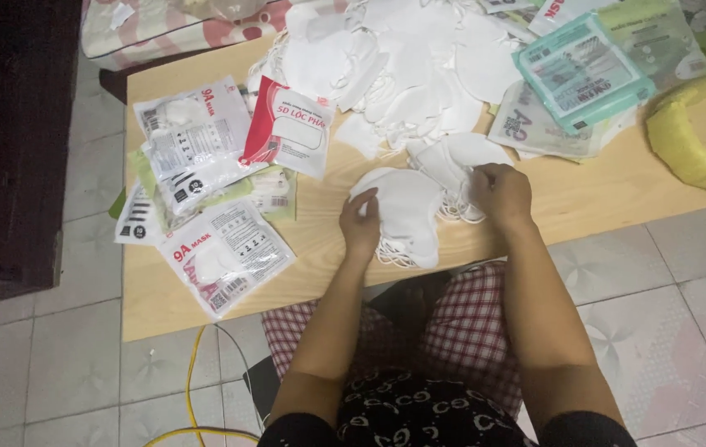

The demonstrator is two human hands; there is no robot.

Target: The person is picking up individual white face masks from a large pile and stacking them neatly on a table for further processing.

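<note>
Floor tiles (55, 364) at far left, grey, crossed by a yellow cable (190, 389). Low wooden table (585, 199) resting on them. Printed mask packets (204, 190), white with red lettering, spread over the table's left part; red-and-white packet (291, 128) just beside. Left hand (360, 222) pinching the left edge of a small stack of white face masks (407, 211), fingers closed on it. Stack lying flat near the table's front edge, ear loops trailing below. Right hand (500, 192) closed on a second white mask (456, 161), just right of the stack and touching it. Loose mask heap (403, 66) behind both hands. Teal packets (581, 74) further right. Yellow bag (696, 132) at the table's right end.
</note>
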